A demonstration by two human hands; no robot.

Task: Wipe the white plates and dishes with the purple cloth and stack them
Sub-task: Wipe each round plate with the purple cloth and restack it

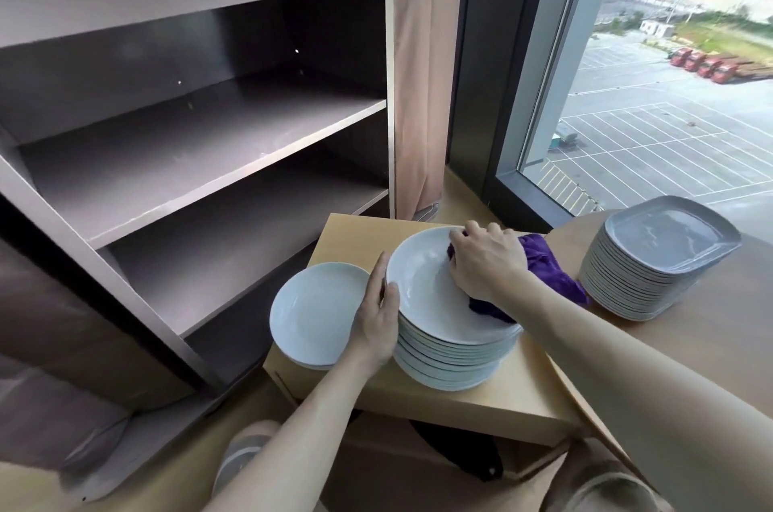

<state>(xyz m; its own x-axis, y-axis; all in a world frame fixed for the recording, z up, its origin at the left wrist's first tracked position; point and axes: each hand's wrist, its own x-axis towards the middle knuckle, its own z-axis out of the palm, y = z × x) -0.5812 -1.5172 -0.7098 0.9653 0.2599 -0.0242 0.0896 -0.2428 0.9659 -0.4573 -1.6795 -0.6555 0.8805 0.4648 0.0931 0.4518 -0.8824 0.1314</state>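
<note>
Daylight comes through the window [669,114] on the right. The cart [200,126] on the left shows bare shelves at several heights. Between them is a low table [481,403], and the stack [451,361] of round white plates sits near its front edge. A smaller plate [313,310] lies just beside it on the left, overhanging the table's left edge a little. On the counter [732,336] to the right is a tall pile of square dishes [652,273], near the window.

The top plate [422,285] looks like glazed ceramic. I'd expect it to be stiff, smooth, fairly heavy and easy to chip. The rim is the place to hold it, with the fingers underneath and the thumb on top. It should be lifted straight up, not dragged across the plate below. The cloth [548,264] is soft and bunched. It lies partly in the plate's bowl and trails over the right rim.

The right hand [485,260] clutches the cloth and presses it into the top plate. The left hand [376,315] holds the plate's left rim, thumb on top and fingers along the outside, steadying it.

There is little spare room on the table. A hard sideways push could slide the stack toward an edge or knock it into the smaller plate.
</note>
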